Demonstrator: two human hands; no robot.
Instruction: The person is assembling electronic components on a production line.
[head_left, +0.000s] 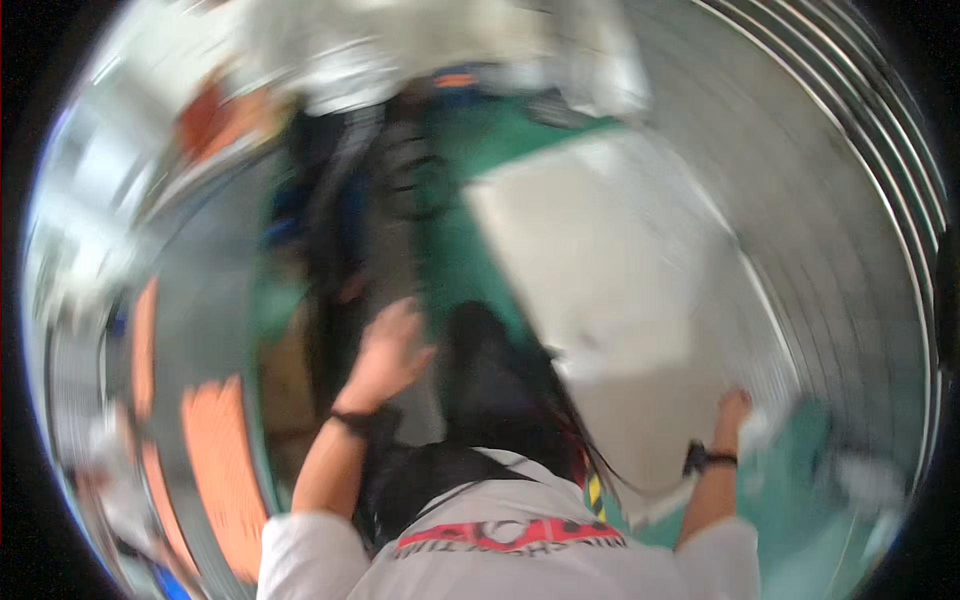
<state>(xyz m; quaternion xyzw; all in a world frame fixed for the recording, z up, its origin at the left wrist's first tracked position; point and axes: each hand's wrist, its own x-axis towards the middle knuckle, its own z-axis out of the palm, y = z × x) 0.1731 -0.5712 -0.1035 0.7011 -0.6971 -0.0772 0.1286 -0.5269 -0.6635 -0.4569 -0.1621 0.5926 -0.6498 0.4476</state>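
Note:
My left hand (390, 350) hangs in front of my body with a dark band at the wrist. Its fingers are stretched out, the thumb stands apart, and nothing is in it. To the right, my right hand (735, 408) is lowered by the edge of a large pale panel (610, 270). A dark watch (697, 458) sits on that wrist. Motion smears the right hand's fingers; whether they hold anything does not show. A whitish blur lies just beside them. A thin dark cable (600, 460) runs down along my right side.
Left of me is a grey table (190, 320) bearing orange ribbed strips (225, 470). Ahead stands a person in dark trousers (335, 190). Green floor (450, 260) shows between table and panel. Grey ribbed surfaces with metal rails (860, 130) curve along the right. Everything is blurred.

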